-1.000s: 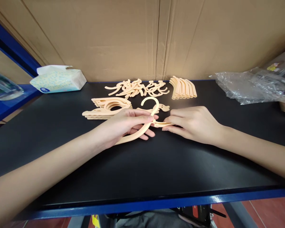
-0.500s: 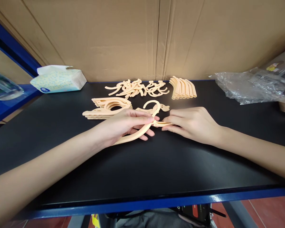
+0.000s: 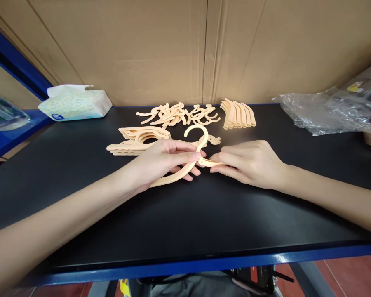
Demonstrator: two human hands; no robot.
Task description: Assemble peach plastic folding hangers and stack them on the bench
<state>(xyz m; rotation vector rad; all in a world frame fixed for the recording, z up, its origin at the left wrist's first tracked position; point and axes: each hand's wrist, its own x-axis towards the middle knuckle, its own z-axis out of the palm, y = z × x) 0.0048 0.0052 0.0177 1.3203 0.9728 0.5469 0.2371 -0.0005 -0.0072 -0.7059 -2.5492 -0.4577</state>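
A peach plastic clothes hanger [image 3: 177, 175] is held above the black table, its curved hook pointing up and away from me. My left hand [image 3: 170, 163] pinches it near the base of the hook, thumb on top and the other fingers beneath. On the right, my right hand [image 3: 245, 163] is closed around a peach hanger arm [image 3: 210, 163] that meets the hanger at my left fingertips. The far part of that arm is hidden in my right hand. Just behind my left hand lies a stack of folded hangers [image 3: 136, 142].
At the back are a heap of hook pieces [image 3: 173, 115] and a row of hanger arms [image 3: 239, 114]. A small peach piece [image 3: 214, 140] lies behind the hands. A tissue pack [image 3: 77, 104] stands left, a clear plastic bag [image 3: 321, 109] right. A blue edge [image 3: 204, 264] borders the table [image 3: 185, 222].
The hook has tilted slightly, its top higher and further from me. The hanger arm in my right hand has turned a little. Both hands keep their hold.
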